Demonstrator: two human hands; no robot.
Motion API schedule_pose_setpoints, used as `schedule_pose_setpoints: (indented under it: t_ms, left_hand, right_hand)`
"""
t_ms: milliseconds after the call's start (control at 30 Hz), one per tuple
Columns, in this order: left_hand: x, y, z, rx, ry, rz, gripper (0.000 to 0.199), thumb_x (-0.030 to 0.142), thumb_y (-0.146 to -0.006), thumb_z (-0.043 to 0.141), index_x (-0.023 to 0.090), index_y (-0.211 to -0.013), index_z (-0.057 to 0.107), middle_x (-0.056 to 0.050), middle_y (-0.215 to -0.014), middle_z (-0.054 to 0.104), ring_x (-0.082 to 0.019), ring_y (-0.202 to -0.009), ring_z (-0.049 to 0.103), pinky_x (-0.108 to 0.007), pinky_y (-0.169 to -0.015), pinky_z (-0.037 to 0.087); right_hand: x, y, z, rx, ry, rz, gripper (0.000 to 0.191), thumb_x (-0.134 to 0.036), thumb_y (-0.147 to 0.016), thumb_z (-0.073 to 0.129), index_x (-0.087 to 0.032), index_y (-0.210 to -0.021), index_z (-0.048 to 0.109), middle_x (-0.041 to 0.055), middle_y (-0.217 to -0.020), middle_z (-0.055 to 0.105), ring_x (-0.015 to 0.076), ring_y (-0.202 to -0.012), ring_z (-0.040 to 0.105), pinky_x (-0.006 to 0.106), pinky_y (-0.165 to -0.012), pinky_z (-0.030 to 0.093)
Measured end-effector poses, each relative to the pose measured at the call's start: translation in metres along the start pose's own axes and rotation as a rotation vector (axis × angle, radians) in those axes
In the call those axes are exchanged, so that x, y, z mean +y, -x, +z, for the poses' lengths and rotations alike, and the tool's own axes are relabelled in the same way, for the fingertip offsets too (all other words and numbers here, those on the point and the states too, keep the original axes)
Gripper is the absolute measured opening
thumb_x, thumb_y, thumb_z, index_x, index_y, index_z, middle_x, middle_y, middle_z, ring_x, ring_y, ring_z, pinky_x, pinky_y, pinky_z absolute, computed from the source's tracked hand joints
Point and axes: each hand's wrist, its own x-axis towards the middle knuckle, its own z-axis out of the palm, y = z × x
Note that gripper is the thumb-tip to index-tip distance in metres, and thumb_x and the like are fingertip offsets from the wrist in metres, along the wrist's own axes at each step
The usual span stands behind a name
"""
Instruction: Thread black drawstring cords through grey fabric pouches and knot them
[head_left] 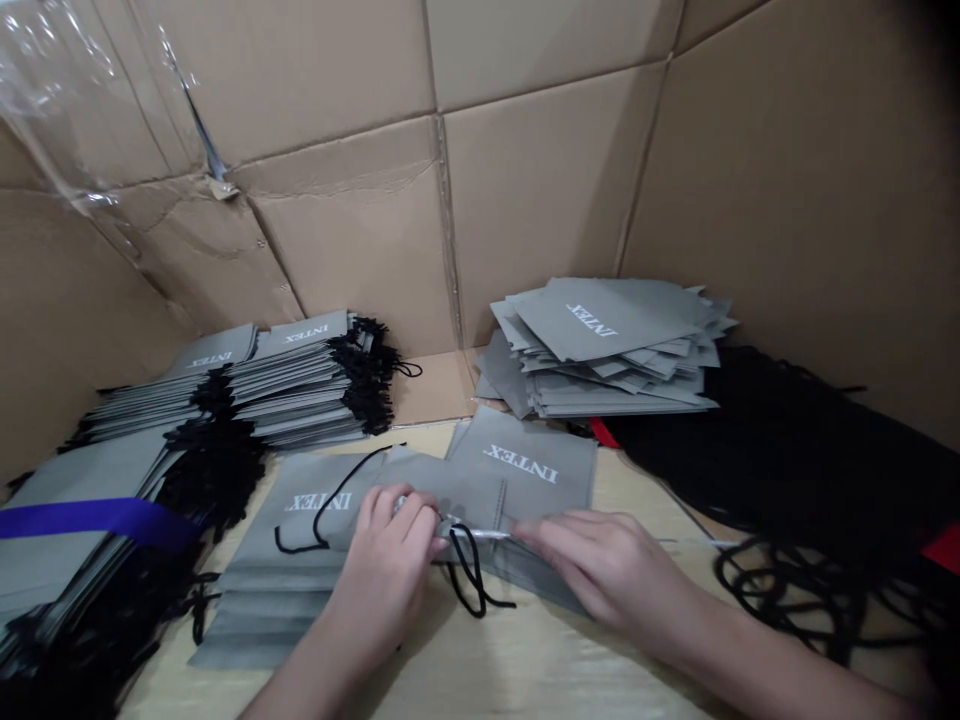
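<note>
My left hand is closed on a grey fabric pouch near the middle of the table. My right hand pinches a thin metal rod, which reaches leftward to the pouch's edge and shows again to the right of the hand. A black cord hangs in a loop at that edge, between the hands. Another black cord lies left of my left hand, over grey INTEX pouches fanned out on the table. More flat INTEX pouches lie just beyond my right hand.
Corded pouches stand in stacks at the back left; a purple band wraps a bundle at the left. A loose pile of pouches sits at the back right. Black cords cover the right side. Cardboard walls enclose the table.
</note>
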Motion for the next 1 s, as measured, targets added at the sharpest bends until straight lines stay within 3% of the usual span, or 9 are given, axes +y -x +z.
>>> schedule_pose_setpoints:
  t_ms: [167,400,533,667,800,1000]
  left_hand:
    - [0.01,-0.003,-0.003,-0.115,0.002,0.001,0.019,0.005,-0.083,0.035,0.015,-0.09,0.05,-0.009,-0.095,0.054,-0.026,-0.093,0.042,-0.045,-0.084,0.038]
    - [0.013,-0.001,-0.004,-0.193,-0.151,0.038,0.026,0.002,-0.081,0.035,0.012,-0.098,0.052,-0.012,-0.101,0.054,-0.029,-0.104,0.04,-0.053,-0.096,0.026]
    - [0.017,-0.001,-0.003,-0.245,-0.136,0.05,0.022,0.004,-0.082,0.037,0.016,-0.092,0.053,-0.008,-0.098,0.056,-0.028,-0.105,0.041,-0.054,-0.098,0.023]
    - [0.015,-0.003,-0.005,-0.181,-0.12,-0.014,0.011,0.011,-0.086,0.042,0.017,-0.083,0.052,-0.006,-0.092,0.057,-0.026,-0.096,0.044,-0.05,-0.09,0.03]
    - [0.008,-0.002,-0.005,-0.09,-0.195,-0.01,0.009,0.021,-0.089,0.047,0.017,-0.081,0.051,-0.005,-0.089,0.057,-0.024,-0.085,0.044,-0.042,-0.079,0.034]
    - [0.004,0.001,-0.002,0.052,-0.284,0.164,0.015,0.022,-0.091,0.044,0.019,-0.077,0.048,-0.001,-0.078,0.056,-0.02,-0.075,0.042,-0.037,-0.078,0.03]
  right_hand:
    - [-0.002,0.0,0.002,-0.01,0.011,-0.088,0.036,-0.002,-0.082,0.038,-0.018,-0.103,0.063,0.0018,-0.078,0.072,0.0127,-0.063,0.064,0.022,-0.055,0.045]
    - [-0.002,0.002,0.001,0.0,0.164,-0.2,0.038,-0.001,-0.085,0.033,-0.017,-0.103,0.062,0.0031,-0.088,0.073,0.0135,-0.063,0.061,0.024,-0.057,0.045]
    - [-0.004,0.001,0.003,0.012,0.168,-0.179,0.037,-0.002,-0.085,0.031,-0.019,-0.094,0.063,0.0022,-0.073,0.071,0.0129,-0.056,0.058,0.023,-0.053,0.041]
    - [-0.002,0.004,0.005,0.004,0.151,-0.094,0.036,-0.003,-0.082,0.033,-0.02,-0.091,0.063,0.0016,-0.063,0.066,0.0141,-0.054,0.058,0.023,-0.05,0.039]
    - [0.001,0.005,0.008,-0.051,-0.014,0.072,0.026,-0.011,-0.088,0.037,-0.02,-0.091,0.061,0.0025,-0.071,0.067,0.0139,-0.061,0.062,0.022,-0.056,0.042]
    - [-0.009,-0.004,0.007,-0.337,-0.324,0.377,0.022,-0.03,-0.092,0.043,-0.022,-0.091,0.063,-0.0018,-0.063,0.064,0.0125,-0.054,0.058,0.02,-0.049,0.039]
